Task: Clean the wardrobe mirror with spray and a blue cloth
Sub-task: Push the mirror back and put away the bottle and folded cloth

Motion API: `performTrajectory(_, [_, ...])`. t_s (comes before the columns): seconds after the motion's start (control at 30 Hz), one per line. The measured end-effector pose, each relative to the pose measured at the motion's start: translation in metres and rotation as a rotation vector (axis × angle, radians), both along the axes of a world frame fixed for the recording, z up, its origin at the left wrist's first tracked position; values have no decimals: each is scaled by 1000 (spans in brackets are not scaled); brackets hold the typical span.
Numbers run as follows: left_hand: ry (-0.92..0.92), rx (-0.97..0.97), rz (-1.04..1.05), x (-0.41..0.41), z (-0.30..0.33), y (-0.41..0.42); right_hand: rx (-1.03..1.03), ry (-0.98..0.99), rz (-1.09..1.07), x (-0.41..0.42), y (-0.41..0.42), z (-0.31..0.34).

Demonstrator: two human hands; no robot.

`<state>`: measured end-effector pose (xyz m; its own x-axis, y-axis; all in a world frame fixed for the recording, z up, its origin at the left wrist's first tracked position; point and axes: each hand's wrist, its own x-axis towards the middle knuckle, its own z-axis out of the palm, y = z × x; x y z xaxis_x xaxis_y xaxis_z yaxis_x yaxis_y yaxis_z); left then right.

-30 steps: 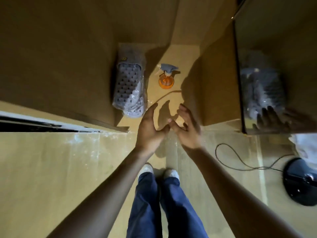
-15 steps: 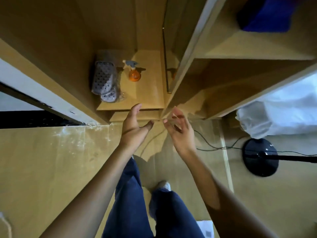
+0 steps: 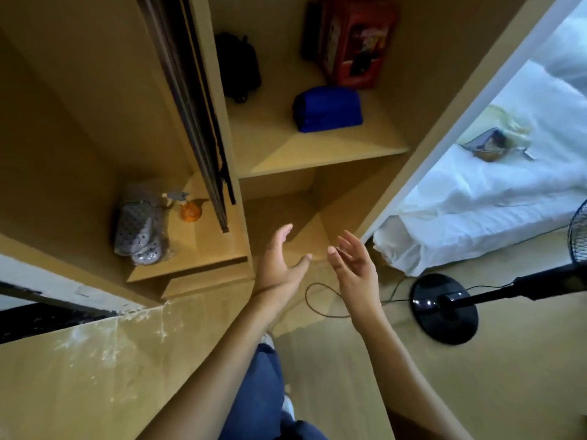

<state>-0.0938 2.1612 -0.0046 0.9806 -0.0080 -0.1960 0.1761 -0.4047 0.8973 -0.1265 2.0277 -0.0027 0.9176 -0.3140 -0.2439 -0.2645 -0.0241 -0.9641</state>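
A folded blue cloth (image 3: pixel 327 108) lies on an upper shelf of the open wardrobe, well above my hands. The orange spray bottle (image 3: pixel 189 208) with a grey trigger stands on the bottom left shelf. The mirrored sliding door (image 3: pixel 197 109) shows edge-on between the two compartments, its glass not visible. My left hand (image 3: pixel 279 263) and my right hand (image 3: pixel 353 268) hover side by side in front of the lower right compartment, fingers spread, holding nothing.
Grey slippers in a plastic bag (image 3: pixel 139 228) lie beside the bottle. A black bag (image 3: pixel 237 66) and a red box (image 3: pixel 355 39) sit on the cloth's shelf. A fan base (image 3: pixel 444 308) with its cable (image 3: pixel 320 300) and a white bed (image 3: pixel 495 188) stand to the right.
The view has swung up and right, bringing the shelf with the blue cloth fully into sight. Both hands moved right, away from the spray bottle's compartment, and stayed empty.
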Motion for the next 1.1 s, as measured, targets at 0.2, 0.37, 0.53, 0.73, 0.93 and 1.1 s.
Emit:
performTrajectory(0.2, [-34, 3, -35, 76, 11, -29, 13, -67, -93, 68, -33, 19])
performTrajectory(0.37, [4, 49, -64, 135, 23, -49, 11, -90, -161, 129, -64, 27])
performTrajectory(0.53, [-43, 34, 8, 186, 25, -60, 35, -73, -140, 183, -90, 27])
performTrajectory(0.73, [-9, -80, 140, 257, 18, -80, -48, 2, -3, 281, -132, 25])
performTrajectory(0.93, [59, -88, 347, 306, 5, -100, -144, 184, 162, 369, -156, 9])
performTrajectory(1.1, [73, -24, 462, 328, -3, -106, -268, 200, 228, 399, -152, -12])
